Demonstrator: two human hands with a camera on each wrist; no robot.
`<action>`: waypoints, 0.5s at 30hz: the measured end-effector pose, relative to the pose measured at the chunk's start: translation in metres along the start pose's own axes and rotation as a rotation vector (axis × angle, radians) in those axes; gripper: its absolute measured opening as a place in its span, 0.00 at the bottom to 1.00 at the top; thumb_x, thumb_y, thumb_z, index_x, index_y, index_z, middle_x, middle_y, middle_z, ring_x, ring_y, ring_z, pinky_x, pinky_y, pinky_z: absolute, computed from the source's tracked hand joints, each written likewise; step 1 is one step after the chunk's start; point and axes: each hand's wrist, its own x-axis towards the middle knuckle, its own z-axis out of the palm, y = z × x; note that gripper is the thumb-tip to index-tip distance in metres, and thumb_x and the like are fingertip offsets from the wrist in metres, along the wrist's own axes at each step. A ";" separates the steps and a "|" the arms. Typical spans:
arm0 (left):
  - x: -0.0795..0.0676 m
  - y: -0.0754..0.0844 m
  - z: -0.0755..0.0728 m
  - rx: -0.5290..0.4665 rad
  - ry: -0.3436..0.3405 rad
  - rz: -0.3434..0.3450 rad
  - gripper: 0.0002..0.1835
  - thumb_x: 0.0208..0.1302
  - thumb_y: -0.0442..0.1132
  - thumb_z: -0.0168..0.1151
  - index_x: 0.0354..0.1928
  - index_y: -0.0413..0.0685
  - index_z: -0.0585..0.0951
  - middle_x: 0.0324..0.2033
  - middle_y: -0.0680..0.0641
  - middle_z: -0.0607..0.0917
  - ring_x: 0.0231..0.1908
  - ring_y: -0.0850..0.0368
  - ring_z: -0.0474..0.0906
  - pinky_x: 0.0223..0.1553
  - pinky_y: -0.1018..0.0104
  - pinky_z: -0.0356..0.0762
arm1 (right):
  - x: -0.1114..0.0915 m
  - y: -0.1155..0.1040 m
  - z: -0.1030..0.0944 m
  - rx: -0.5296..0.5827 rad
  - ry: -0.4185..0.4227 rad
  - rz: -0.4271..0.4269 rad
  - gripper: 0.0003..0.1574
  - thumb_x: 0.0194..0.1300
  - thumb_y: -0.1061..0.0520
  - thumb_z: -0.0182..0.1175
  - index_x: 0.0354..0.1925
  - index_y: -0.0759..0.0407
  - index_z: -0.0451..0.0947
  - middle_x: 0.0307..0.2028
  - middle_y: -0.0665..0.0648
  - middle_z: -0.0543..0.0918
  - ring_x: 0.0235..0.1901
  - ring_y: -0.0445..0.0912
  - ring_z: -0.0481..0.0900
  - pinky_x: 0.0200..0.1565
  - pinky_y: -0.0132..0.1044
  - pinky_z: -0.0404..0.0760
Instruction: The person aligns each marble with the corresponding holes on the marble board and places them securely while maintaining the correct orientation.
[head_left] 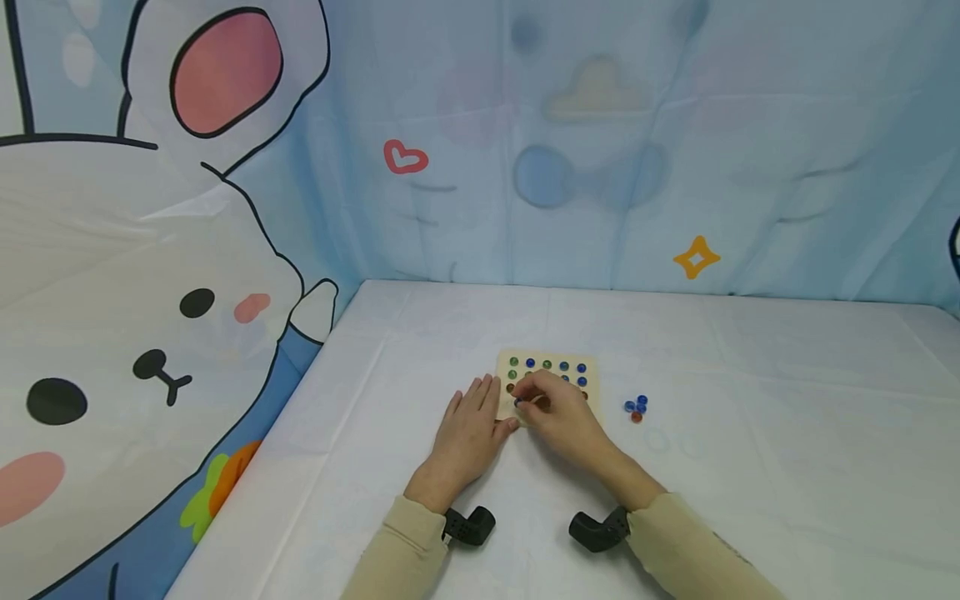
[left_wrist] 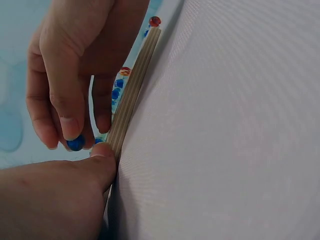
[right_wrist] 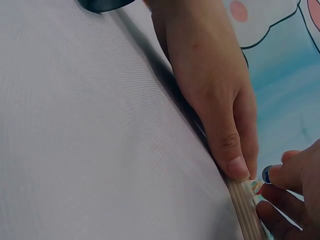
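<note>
A pale wooden board (head_left: 590, 408) with marbles set in rows lies flat on the white cloth. My left hand (head_left: 468, 429) rests along its left side, fingers straight and thumb at the near left corner; in the right wrist view the left thumb (right_wrist: 238, 167) presses on the board's edge. My right hand (head_left: 562, 421) is over the board's near part and pinches a blue marble (left_wrist: 75, 143) between thumb and fingertips, just above the board. Green marbles (head_left: 513, 362) and blue marbles (head_left: 582, 367) fill the far rows. The right hand covers several middle spots.
To the right of the board lies a small cluster of loose blue marbles (head_left: 642, 400) with a reddish marble (head_left: 636, 417). A light-blue printed curtain (head_left: 465, 225) stands behind the table, and a rabbit print (head_left: 112, 275) covers the left side. Each wrist wears a black camera (head_left: 471, 527).
</note>
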 end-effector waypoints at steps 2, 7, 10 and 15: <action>0.000 0.000 0.001 -0.001 0.001 0.000 0.36 0.77 0.55 0.46 0.76 0.40 0.57 0.75 0.40 0.61 0.76 0.46 0.56 0.75 0.47 0.56 | 0.000 0.001 0.002 -0.006 0.001 -0.005 0.10 0.63 0.68 0.64 0.42 0.58 0.81 0.39 0.53 0.85 0.38 0.43 0.81 0.42 0.33 0.82; 0.000 0.000 0.001 -0.004 0.007 0.004 0.36 0.76 0.55 0.47 0.76 0.40 0.57 0.75 0.40 0.62 0.75 0.46 0.57 0.75 0.47 0.56 | 0.002 0.005 0.006 0.004 -0.005 -0.004 0.09 0.64 0.66 0.65 0.43 0.60 0.81 0.38 0.53 0.86 0.37 0.42 0.80 0.40 0.33 0.81; 0.000 0.000 0.000 -0.006 0.009 0.008 0.36 0.76 0.54 0.48 0.76 0.40 0.58 0.75 0.40 0.62 0.75 0.45 0.57 0.74 0.46 0.57 | 0.003 0.007 0.008 0.000 -0.014 -0.003 0.08 0.64 0.66 0.65 0.43 0.60 0.81 0.37 0.52 0.86 0.35 0.42 0.80 0.39 0.32 0.80; 0.001 -0.001 0.000 0.003 0.005 0.006 0.36 0.76 0.54 0.48 0.76 0.40 0.58 0.75 0.41 0.62 0.75 0.46 0.57 0.74 0.47 0.56 | 0.004 0.009 0.011 -0.004 -0.006 -0.009 0.08 0.64 0.65 0.65 0.42 0.58 0.81 0.36 0.51 0.85 0.35 0.41 0.79 0.39 0.32 0.80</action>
